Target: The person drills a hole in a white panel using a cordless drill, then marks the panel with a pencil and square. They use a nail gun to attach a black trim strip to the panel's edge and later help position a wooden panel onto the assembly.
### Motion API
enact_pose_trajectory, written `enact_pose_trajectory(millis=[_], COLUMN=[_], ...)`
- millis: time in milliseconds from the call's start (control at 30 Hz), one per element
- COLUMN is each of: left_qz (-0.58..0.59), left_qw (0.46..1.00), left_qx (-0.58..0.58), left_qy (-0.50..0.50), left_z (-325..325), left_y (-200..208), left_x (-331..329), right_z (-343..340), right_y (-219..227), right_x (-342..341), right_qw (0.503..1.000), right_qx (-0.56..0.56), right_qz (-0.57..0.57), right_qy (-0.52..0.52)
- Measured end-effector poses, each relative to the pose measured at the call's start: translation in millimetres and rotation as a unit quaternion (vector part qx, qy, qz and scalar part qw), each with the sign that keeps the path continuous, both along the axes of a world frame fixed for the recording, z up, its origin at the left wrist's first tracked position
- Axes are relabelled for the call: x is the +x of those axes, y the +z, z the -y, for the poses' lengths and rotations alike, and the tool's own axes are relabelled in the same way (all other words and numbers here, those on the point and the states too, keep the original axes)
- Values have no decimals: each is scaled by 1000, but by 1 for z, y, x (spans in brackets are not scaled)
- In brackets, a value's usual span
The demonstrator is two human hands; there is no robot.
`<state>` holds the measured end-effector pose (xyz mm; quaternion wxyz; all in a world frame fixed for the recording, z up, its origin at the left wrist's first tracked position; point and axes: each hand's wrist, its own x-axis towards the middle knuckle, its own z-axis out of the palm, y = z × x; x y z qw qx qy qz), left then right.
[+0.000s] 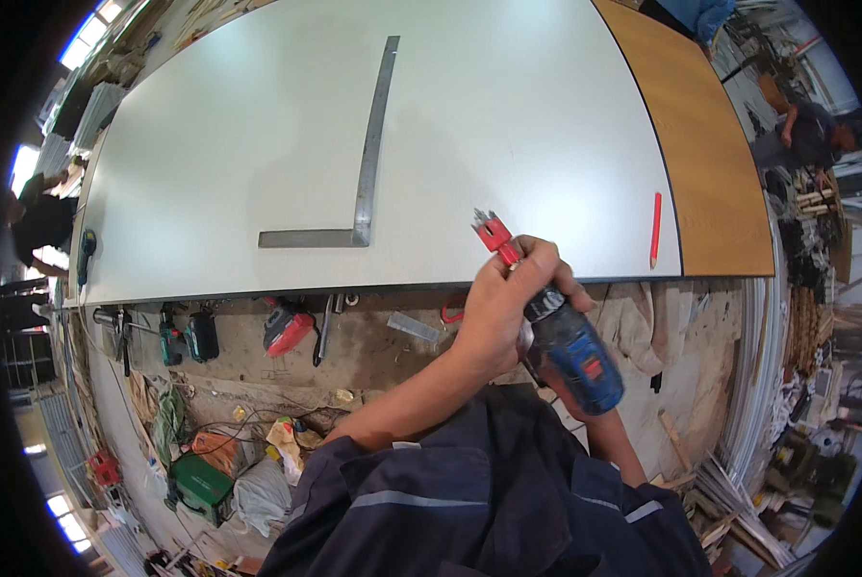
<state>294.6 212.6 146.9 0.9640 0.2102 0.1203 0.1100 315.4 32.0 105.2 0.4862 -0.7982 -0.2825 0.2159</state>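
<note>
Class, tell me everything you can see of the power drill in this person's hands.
The power drill has a rounded blue and black casing, apparently plastic, with a small red patch and a dark collar. At its front, a red bit ends in greyish, metal-looking teeth. It slants, bit toward the upper left, across the near edge of the white panel. The left hand wraps its front; the right hand is mostly hidden behind the casing, as are trigger and handle.

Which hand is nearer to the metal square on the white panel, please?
Left. The left hand, around the front of the drill, is below and right of the metal square in the picture; the right hand, mostly hidden behind the drill, is farther below and right.
</note>
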Motion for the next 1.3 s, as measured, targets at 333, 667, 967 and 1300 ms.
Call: enact_pose_trajectory(millis=[333, 667, 967, 1300], left_qz=[-68, 100, 86, 33], left_qw=[796, 732, 754, 761], left_qx=[601, 623, 584, 573], left_qy=[29, 257, 288, 303], left_z=[7, -2, -50, -71], left_y=[-51, 5, -18, -49], left_x=[5, 143, 217, 235], right_z=[58, -1, -59, -96], right_y=[72, 107, 115, 94], right_x=[122, 225, 283, 297], right_qw=[978, 983, 964, 936], right_qx=[-96, -169, -255, -328], right_qz=[-175, -42, 65, 115], right_qy=[-69, -60, 34, 48])
